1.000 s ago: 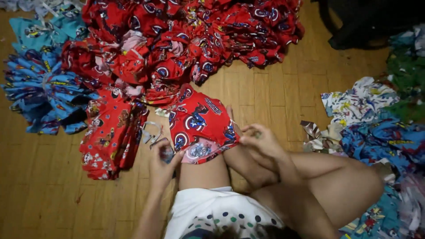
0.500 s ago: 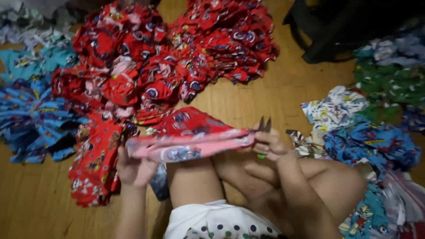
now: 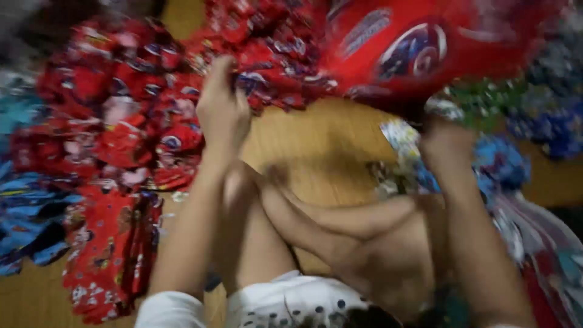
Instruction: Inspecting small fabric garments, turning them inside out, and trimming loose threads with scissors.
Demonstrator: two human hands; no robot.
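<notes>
Beyond the left hand [image 3: 223, 109] and right hand [image 3: 448, 143], a red printed cloth [image 3: 419, 48] blocks the heap [image 3: 133, 103].

A heap of red printed cloth [image 3: 121, 115] and blue printed pieces [image 3: 30, 225] lie on the wooden floor [image 3: 316, 146].

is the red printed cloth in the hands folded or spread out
Spread out: the red printed cloth is lifted between the left hand and right hand.

left hand [image 3: 223, 112] + right hand [image 3: 446, 143]: raised, gripping red printed garment [image 3: 413, 45] | red garment heap [image 3: 115, 115] on wooden floor [image 3: 316, 146]
</notes>
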